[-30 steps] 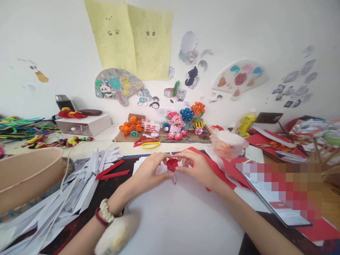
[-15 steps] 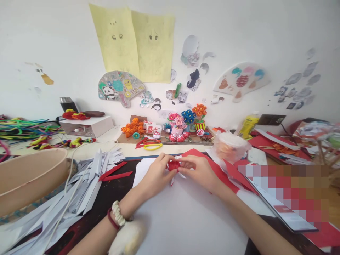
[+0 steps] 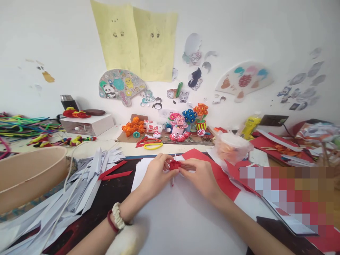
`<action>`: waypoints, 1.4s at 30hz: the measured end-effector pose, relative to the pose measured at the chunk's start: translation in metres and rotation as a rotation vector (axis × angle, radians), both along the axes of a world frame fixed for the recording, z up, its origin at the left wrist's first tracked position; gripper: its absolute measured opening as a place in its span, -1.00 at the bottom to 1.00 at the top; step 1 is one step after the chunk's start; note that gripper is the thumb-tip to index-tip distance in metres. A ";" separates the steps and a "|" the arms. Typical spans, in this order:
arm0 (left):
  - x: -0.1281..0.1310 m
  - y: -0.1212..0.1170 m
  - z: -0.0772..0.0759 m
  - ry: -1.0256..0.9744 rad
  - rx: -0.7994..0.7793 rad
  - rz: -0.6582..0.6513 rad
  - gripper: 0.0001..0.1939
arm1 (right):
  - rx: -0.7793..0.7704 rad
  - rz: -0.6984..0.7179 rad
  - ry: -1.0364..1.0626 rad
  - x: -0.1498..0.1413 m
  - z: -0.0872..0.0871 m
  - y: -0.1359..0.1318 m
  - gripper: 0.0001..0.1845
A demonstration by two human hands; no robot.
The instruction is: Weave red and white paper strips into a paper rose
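Between the fingertips of both hands is a small red folded-paper piece [image 3: 174,165], rounded and hollow-looking on top. My left hand [image 3: 156,175] pinches it from the left, with the thumb along its lower edge. From the other side my right hand [image 3: 200,177] grips it with thumb and fingers. A thin white tip with a red end [image 3: 172,183] pokes out below, and another white point shows above; how they join the red piece is hidden. Both hands are held over white paper sheets [image 3: 186,219].
Folded white paper strips [image 3: 87,184] and two red strips [image 3: 115,170] lie left, near a beige basket [image 3: 32,170]. Red paper [image 3: 225,184], a plastic-wrapped tub [image 3: 232,147] and a tablet [image 3: 289,216] are right. Yellow-handled scissors [image 3: 153,145] and craft flowers [image 3: 177,122] stand behind.
The red piece has turned slightly in my fingers, and more of the white tips shows above and below it. Both hands keep their hold. The view has shifted a little.
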State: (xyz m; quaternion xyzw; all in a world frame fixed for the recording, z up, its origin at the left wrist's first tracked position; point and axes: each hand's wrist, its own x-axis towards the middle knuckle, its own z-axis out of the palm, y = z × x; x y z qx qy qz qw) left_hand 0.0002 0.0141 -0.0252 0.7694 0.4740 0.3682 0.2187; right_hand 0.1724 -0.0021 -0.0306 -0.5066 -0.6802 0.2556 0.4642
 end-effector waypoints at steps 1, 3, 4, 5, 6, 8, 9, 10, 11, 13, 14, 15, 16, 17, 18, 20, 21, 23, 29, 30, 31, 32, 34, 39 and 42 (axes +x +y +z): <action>-0.001 0.001 0.000 -0.013 -0.001 -0.023 -0.71 | 0.011 -0.006 -0.009 0.001 0.000 0.001 -0.79; -0.004 0.003 0.002 -0.043 -0.007 -0.065 -0.69 | 0.040 -0.009 -0.018 0.003 0.000 0.003 -0.77; -0.004 0.004 0.002 -0.055 -0.009 -0.072 -0.68 | 0.056 0.002 -0.022 0.004 0.000 0.003 -0.75; -0.005 0.004 0.002 -0.065 -0.010 -0.067 -0.69 | 0.070 0.021 -0.028 0.005 0.001 0.004 -0.74; -0.006 0.004 0.003 -0.071 -0.012 -0.056 -0.70 | 0.081 0.049 -0.037 0.005 0.002 0.004 -0.73; -0.006 0.004 0.003 -0.087 -0.027 -0.032 -0.70 | 0.100 0.108 -0.065 0.006 0.003 0.004 -0.71; -0.006 0.004 0.003 -0.096 -0.038 -0.027 -0.71 | 0.105 0.131 -0.080 0.006 0.004 0.004 -0.70; -0.006 0.003 0.002 -0.105 -0.047 -0.026 -0.71 | 0.109 0.144 -0.094 0.006 0.004 0.004 -0.69; -0.005 0.003 0.002 -0.113 -0.052 -0.027 -0.72 | 0.112 0.148 -0.103 0.007 0.004 0.004 -0.70; -0.005 0.002 0.000 -0.126 -0.051 -0.036 -0.72 | 0.116 0.132 -0.108 0.008 0.003 0.005 -0.73; -0.005 0.002 0.000 -0.132 -0.051 -0.049 -0.72 | 0.116 0.116 -0.101 0.008 0.003 0.005 -0.76; -0.005 0.002 -0.001 -0.140 -0.053 -0.068 -0.71 | 0.115 0.102 -0.093 0.009 0.002 0.006 -0.78; -0.005 0.002 -0.001 -0.146 -0.056 -0.087 -0.71 | 0.114 0.090 -0.087 0.009 0.002 0.007 -0.80; -0.005 0.002 -0.001 -0.149 -0.059 -0.102 -0.71 | 0.113 0.078 -0.084 0.010 0.001 0.007 -0.82; -0.005 0.002 0.000 -0.146 -0.057 -0.111 -0.70 | 0.114 0.067 -0.086 0.010 0.000 0.008 -0.83; -0.003 0.000 0.000 -0.116 -0.035 -0.101 -0.69 | 0.117 0.044 -0.089 0.010 -0.001 0.008 -0.86; -0.003 0.000 0.001 -0.092 -0.016 -0.083 -0.69 | 0.114 0.034 -0.084 0.010 -0.001 0.007 -0.88; -0.001 -0.002 0.001 -0.046 0.019 -0.042 -0.71 | 0.093 0.042 -0.071 0.010 0.000 0.007 -0.91; -0.003 0.003 0.001 -0.088 -0.037 -0.074 -0.75 | -0.016 0.024 0.042 0.016 0.002 0.013 -0.77; -0.004 0.004 0.002 -0.106 -0.053 -0.091 -0.74 | -0.019 -0.021 0.066 0.019 0.002 0.015 -0.74; -0.006 0.005 0.003 -0.122 -0.069 -0.107 -0.73 | 0.001 -0.066 0.056 0.021 0.003 0.017 -0.73; -0.008 0.006 0.004 -0.137 -0.082 -0.121 -0.71 | 0.029 -0.090 0.053 0.023 0.003 0.019 -0.71; -0.011 0.008 0.005 -0.159 -0.106 -0.154 -0.69 | 0.004 -0.012 0.043 0.026 0.004 0.021 -0.68; -0.013 0.008 0.004 -0.170 -0.134 -0.199 -0.66 | -0.129 0.214 0.087 0.022 0.004 0.017 -0.74; -0.011 0.006 0.003 -0.100 -0.131 -0.186 -0.59 | -0.175 0.240 0.143 0.017 0.003 0.013 -0.78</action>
